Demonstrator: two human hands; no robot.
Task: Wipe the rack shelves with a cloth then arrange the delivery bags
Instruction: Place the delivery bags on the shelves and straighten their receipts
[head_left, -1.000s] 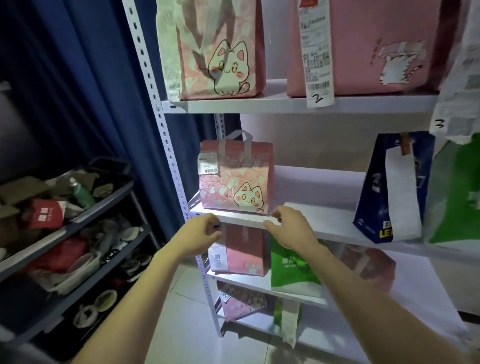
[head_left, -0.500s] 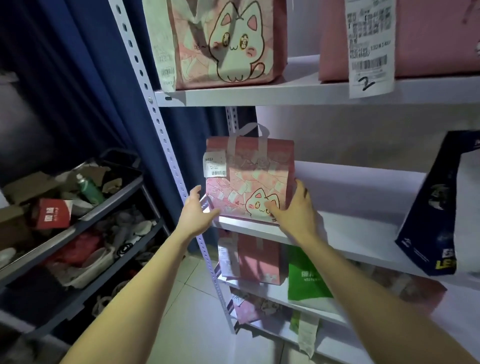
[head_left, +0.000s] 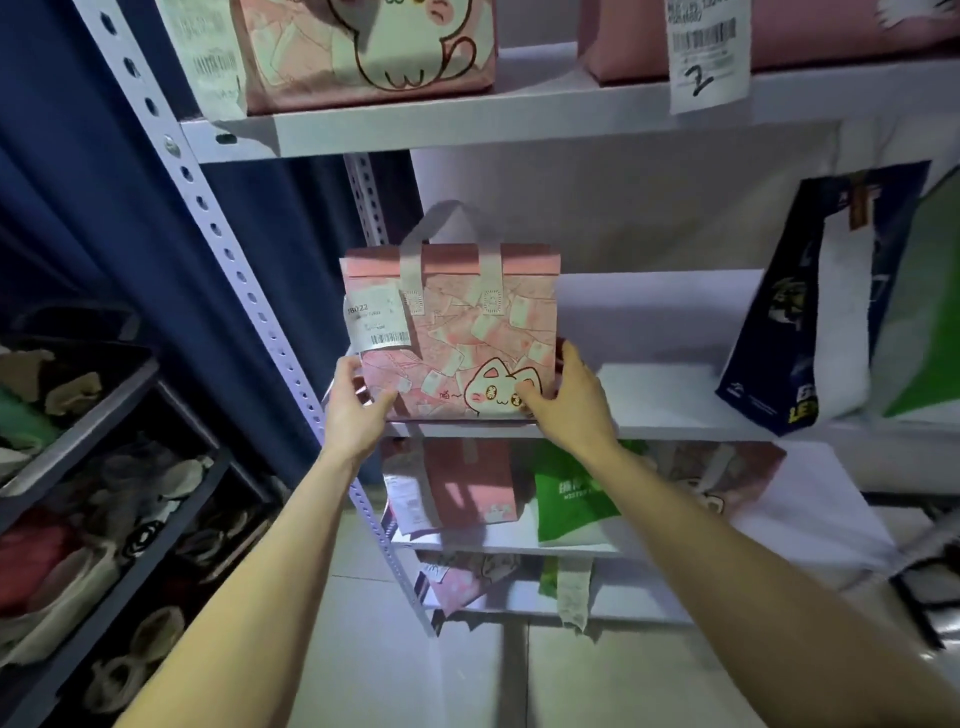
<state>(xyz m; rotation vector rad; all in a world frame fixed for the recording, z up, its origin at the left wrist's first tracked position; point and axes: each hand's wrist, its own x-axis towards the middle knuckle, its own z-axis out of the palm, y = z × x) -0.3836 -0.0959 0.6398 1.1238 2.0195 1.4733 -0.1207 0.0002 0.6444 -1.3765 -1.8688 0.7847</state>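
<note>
Left hand (head_left: 358, 410): we note it gripping the lower left corner of the pink bag (head_left: 457, 332), thumb on the front face and fingers curled round the side edge.
Right hand (head_left: 571, 405): grips the lower right corner of the same bag. The thumb lies by the cat drawing and the fingers wrap round the right side.
Pink bag: upright at the left end of the middle shelf (head_left: 675, 431), base at the front edge. We cannot tell whether the base rests on the board or is raised off it.
Label (head_left: 378, 317): white slip with a barcode, stuck to the upper left of the bag's front.
Post (head_left: 244, 280): perforated upright, just left of the left hand.
Blue bag (head_left: 795, 312): leans at the right end of the middle shelf, well apart from the pink bag, with a green bag (head_left: 930, 322) just beside it.
Upper shelf (head_left: 467, 130): we record a cat bag (head_left: 363, 47) above, and a receipt (head_left: 709, 57) marked "2" hanging over the edge.
Cart (head_left: 78, 467): dark, tiered, left of the rack, holding mixed items.
</note>
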